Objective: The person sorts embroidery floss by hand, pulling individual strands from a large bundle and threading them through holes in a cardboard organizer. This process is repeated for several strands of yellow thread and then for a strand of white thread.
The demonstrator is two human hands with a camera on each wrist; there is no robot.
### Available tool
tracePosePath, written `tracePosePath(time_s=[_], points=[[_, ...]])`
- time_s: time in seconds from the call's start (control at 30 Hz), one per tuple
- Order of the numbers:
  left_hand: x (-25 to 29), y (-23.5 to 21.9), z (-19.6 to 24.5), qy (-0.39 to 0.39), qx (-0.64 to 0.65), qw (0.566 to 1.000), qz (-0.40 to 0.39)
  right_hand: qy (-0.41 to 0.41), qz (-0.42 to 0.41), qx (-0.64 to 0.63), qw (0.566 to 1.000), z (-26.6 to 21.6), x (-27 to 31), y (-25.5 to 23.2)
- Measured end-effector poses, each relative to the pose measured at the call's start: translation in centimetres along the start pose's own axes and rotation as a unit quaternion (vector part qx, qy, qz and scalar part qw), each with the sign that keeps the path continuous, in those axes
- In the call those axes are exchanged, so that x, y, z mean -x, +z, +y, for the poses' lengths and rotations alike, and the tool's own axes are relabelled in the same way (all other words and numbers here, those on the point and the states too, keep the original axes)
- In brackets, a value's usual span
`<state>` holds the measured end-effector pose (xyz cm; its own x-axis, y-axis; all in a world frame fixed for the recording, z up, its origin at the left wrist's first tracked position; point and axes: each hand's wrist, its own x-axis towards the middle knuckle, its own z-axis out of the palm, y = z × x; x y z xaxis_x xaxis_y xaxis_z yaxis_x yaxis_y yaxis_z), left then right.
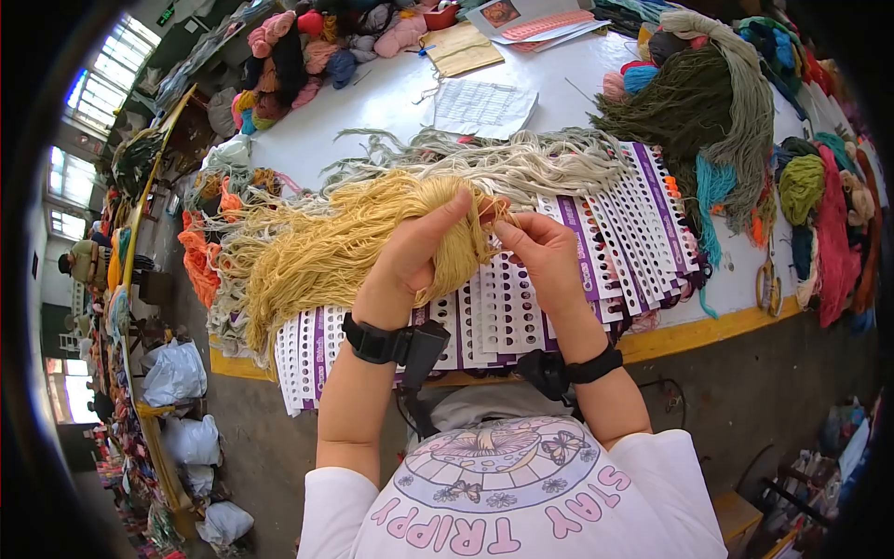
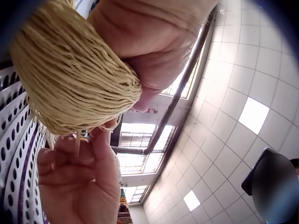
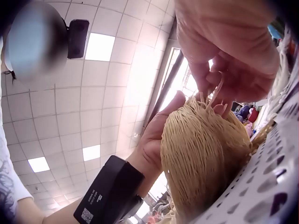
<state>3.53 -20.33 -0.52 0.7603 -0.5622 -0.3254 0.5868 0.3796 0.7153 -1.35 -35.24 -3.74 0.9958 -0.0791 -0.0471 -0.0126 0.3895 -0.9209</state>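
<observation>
The yellow hank (image 1: 340, 242) stretches across the pile in front of you, its loose strands spreading to the left over pale yarn and its bundled right end in your left hand (image 1: 416, 250). Your left thumb lies along that bundle while the fingers curve around it, mostly hidden behind the yarn. At the bundle's tip, your right hand (image 1: 545, 250) has thumb and fingers drawn together in a pinch on a thin strand (image 2: 77, 143). You wear a black wrist device (image 1: 424, 347) on your left arm and another on the right.

Beneath the yarn, white perforated cards (image 1: 498, 307) with purple bands lie in overlapping rows along the near edge of the worktop (image 1: 321, 121). Whitish hanks (image 1: 531, 166) rest across the cards just beyond the yellow one, and orange yarn (image 1: 196, 256) sits at the left end.

Farther back are a printed sheet (image 1: 480, 105) and a tan sheet (image 1: 463, 48). To your right, a dark green hank (image 1: 680, 102) lies beside a grey hank (image 1: 748, 116), with turquoise yarn (image 1: 714, 196) below them and scissors (image 1: 767, 284) by the yellow edge. Beyond the worktop on the left, white plastic bags (image 1: 175, 371) sit low down.
</observation>
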Motion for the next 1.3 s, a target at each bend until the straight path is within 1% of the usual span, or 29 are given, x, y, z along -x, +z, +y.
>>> tracePosePath(time_s=[0.07, 0.2, 0.3, 0.37, 0.4, 0.47, 0.57, 0.67, 0.77, 0.8, 0.87, 0.97, 1.0, 1.07, 1.17, 1.2, 1.23, 1.3], points=[[0.2, 0.4, -0.1, 0.014, 0.007, 1.000, 0.013, -0.034, 0.007, 0.024, 0.999, 0.2, 0.0, 0.2], [0.0, 1.1, -0.5, 0.003, -0.023, 1.000, 0.019, -0.081, 0.021, 0.087, 0.993, 0.1, 0.3, 0.4], [0.1, 1.8, -0.3, 0.022, -0.041, 0.998, 0.032, -0.092, 0.031, 0.056, 0.994, 0.4, 0.2, 0.4], [0.3, 2.0, -0.3, 0.042, -0.054, 0.997, 0.037, -0.098, 0.034, 0.057, 0.993, 0.6, 0.1, 0.3], [0.2, 1.9, -0.3, 0.039, -0.055, 0.997, 0.034, -0.101, 0.035, 0.057, 0.993, 0.7, 0.1, 0.3], [0.1, 1.6, -0.5, 0.033, -0.059, 0.997, 0.029, -0.110, 0.043, 0.065, 0.991, 0.5, 0.2, 0.6], [0.3, 1.8, -0.7, 0.061, -0.087, 0.994, 0.039, -0.139, 0.048, 0.086, 0.985, 1.0, 0.2, 0.5], [0.3, 1.8, -0.7, 0.058, -0.080, 0.994, 0.055, -0.162, 0.063, 0.113, 0.978, 1.0, 0.1, 0.5], [1.1, 2.4, -0.7, 0.147, -0.212, 0.966, 0.013, -0.179, 0.072, 0.177, 0.965, 0.1, 0.4, 0.8], [1.0, 2.4, -0.7, 0.133, -0.191, 0.972, 0.029, -0.186, 0.073, 0.204, 0.958, -0.1, 0.5, 0.8], [0.7, 2.3, -0.9, 0.103, -0.149, 0.981, 0.062, -0.186, 0.075, 0.188, 0.961, 0.6, 0.3, 0.7], [0.0, 1.3, -1.5, 0.130, -0.147, 0.978, 0.075, -0.193, 0.072, 0.149, 0.967, 0.9, -0.2, 0.4], [-0.2, 0.8, -1.6, 0.135, -0.168, 0.972, 0.094, -0.197, 0.070, 0.133, 0.969, 0.9, -0.3, 0.3], [-0.4, 0.2, -1.6, 0.145, -0.209, 0.958, 0.129, -0.118, 0.059, 0.050, 0.990, 0.6, -0.2, 0.3], [0.2, 0.7, -1.1, 0.140, -0.122, 0.977, 0.105, 0.004, 0.052, -0.047, 0.998, -0.2, 0.0, 0.3], [0.4, 1.0, -0.9, 0.135, -0.133, 0.977, 0.093, 0.046, 0.050, -0.075, 0.995, -0.3, 0.0, 0.4], [0.7, 1.3, -0.8, 0.131, -0.144, 0.977, 0.081, -0.014, 0.051, -0.020, 0.998, -0.2, 0.0, 0.4], [0.6, 1.6, -1.0, 0.138, -0.147, 0.977, 0.063, -0.134, 0.053, 0.088, 0.986, 0.5, -0.2, 0.6]])
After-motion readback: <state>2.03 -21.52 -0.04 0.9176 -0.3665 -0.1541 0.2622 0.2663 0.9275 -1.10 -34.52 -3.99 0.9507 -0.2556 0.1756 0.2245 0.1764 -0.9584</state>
